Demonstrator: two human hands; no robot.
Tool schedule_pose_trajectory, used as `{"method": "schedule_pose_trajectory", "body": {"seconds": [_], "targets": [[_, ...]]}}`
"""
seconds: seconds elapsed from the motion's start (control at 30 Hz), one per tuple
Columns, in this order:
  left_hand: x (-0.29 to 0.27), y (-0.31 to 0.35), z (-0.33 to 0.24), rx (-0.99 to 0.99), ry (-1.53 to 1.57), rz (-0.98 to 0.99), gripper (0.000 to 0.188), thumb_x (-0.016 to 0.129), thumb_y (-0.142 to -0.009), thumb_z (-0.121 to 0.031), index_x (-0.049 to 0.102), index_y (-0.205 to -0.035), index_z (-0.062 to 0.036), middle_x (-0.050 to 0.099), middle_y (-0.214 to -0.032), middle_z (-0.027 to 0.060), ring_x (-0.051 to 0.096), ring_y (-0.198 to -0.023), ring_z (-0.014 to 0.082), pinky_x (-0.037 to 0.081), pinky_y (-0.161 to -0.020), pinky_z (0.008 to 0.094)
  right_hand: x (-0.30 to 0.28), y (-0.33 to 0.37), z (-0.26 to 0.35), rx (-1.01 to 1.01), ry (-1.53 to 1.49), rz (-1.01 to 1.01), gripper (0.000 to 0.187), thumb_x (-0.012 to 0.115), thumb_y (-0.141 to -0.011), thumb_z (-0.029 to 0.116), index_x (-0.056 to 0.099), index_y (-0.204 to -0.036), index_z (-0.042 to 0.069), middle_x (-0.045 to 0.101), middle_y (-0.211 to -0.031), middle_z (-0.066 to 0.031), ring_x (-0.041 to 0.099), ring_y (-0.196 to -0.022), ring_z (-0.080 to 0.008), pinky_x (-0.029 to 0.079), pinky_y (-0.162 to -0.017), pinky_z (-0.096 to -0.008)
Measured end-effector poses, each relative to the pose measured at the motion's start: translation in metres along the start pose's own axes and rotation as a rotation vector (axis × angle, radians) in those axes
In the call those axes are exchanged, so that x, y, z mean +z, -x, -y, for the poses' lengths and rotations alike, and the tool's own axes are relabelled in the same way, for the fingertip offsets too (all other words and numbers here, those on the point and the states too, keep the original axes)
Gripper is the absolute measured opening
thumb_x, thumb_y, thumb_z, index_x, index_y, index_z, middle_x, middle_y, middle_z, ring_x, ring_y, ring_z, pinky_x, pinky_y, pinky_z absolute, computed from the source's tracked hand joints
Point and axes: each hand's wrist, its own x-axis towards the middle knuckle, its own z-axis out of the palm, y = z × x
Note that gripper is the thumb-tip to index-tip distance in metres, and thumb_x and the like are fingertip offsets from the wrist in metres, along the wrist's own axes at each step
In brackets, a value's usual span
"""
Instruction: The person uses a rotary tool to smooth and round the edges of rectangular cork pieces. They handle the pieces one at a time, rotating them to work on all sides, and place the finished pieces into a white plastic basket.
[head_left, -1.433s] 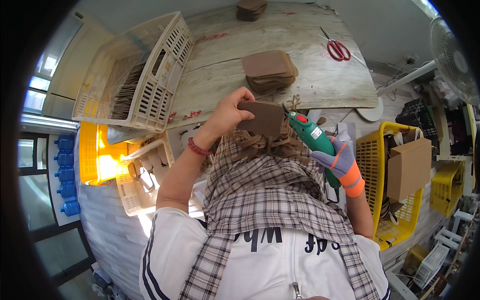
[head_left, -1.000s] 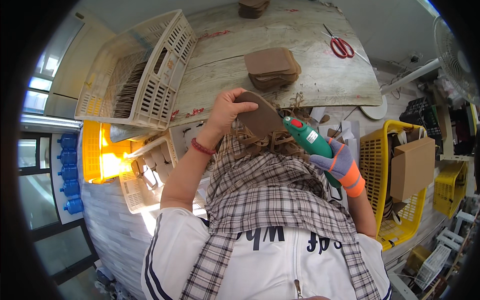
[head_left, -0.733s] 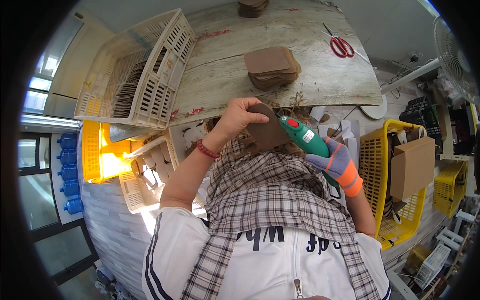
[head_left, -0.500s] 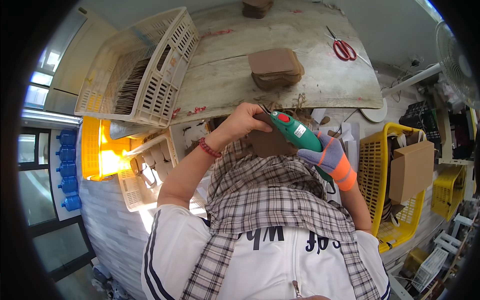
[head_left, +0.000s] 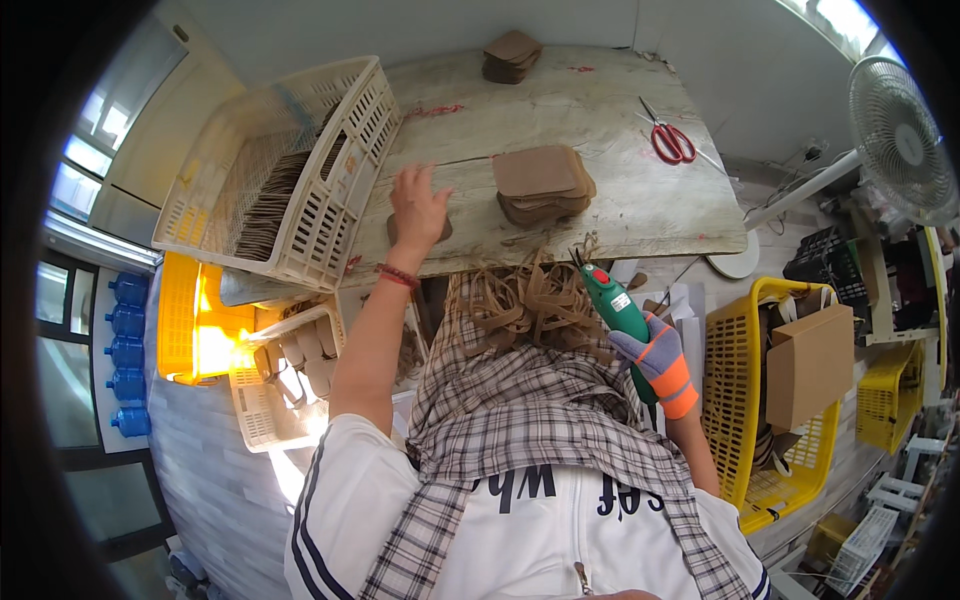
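My left hand [head_left: 416,205] reaches out over the wooden table [head_left: 620,210] and lies flat on a small brown cardboard piece [head_left: 440,232] near the table's front edge. A stack of similar brown pieces [head_left: 541,182] sits just to its right. My right hand [head_left: 655,355], in a grey and orange glove, grips a green glue gun [head_left: 612,303] with its tip pointing toward the table edge. A bundle of tan paper strips [head_left: 535,300] lies on my lap over a checked cloth.
A cream plastic crate [head_left: 285,170] with brown strips stands on the table's left. Red scissors [head_left: 672,142] and another brown stack [head_left: 510,55] lie farther back. Yellow baskets [head_left: 745,400] with a cardboard box sit to my right, a fan [head_left: 895,125] beyond.
My left hand has carried the brown piece away from the glue gun and set it down on the table. The right hand with the glue gun has dropped back slightly.
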Motion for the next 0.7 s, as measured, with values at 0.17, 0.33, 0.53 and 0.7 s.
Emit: {"method": "schedule_pose_trajectory", "body": {"seconds": [0.17, 0.33, 0.53, 0.7], "targets": [[0.017, -0.05, -0.064, 0.153, 0.247, 0.331, 0.05, 0.07, -0.074, -0.025, 0.055, -0.117, -0.0037, 0.053, -0.116, 0.015, 0.044, -0.113, 0.0321, 0.036, -0.096, 0.0418, 0.001, 0.004, -0.005, -0.013, 0.049, -0.038, 0.038, 0.078, -0.075, 0.023, 0.06, -0.096, -0.003, 0.061, -0.064, -0.0051, 0.057, -0.053, -0.0076, 0.045, -0.048, -0.0232], [0.013, -0.065, -0.071, 0.09, 0.286, 0.48, 0.047, 0.077, -0.066, -0.024, 0.056, -0.103, -0.0047, 0.055, -0.107, 0.0121, 0.046, -0.109, 0.0308, 0.037, -0.092, 0.0405, -0.003, 0.008, -0.01, -0.013, 0.083, -0.037, 0.038, 0.077, -0.076, 0.025, 0.06, -0.095, -0.002, 0.061, -0.066, -0.0049, 0.056, -0.056, -0.0076, 0.044, -0.049, -0.0245], [-0.003, -0.071, -0.082, -0.03, 0.418, 0.459, 0.037, 0.079, -0.063, -0.012, 0.049, -0.085, -0.0063, 0.054, -0.095, 0.0092, 0.047, -0.099, 0.0274, 0.041, -0.081, 0.0395, -0.003, 0.006, -0.005, -0.03, 0.053, -0.031, 0.037, 0.076, -0.076, 0.025, 0.06, -0.095, -0.002, 0.061, -0.065, -0.0048, 0.056, -0.055, -0.0079, 0.044, -0.049, -0.0242], [-0.032, -0.058, -0.084, -0.37, 0.924, 0.44, 0.024, 0.07, -0.076, -0.002, 0.048, -0.085, -0.0074, 0.056, -0.093, 0.0052, 0.054, -0.087, 0.0195, 0.046, -0.073, 0.0328, 0.0, 0.006, 0.006, -0.015, -0.012, -0.019, 0.037, 0.076, -0.077, 0.023, 0.058, -0.099, -0.002, 0.061, -0.065, -0.0043, 0.056, -0.053, -0.0075, 0.045, -0.048, -0.0229]]}}
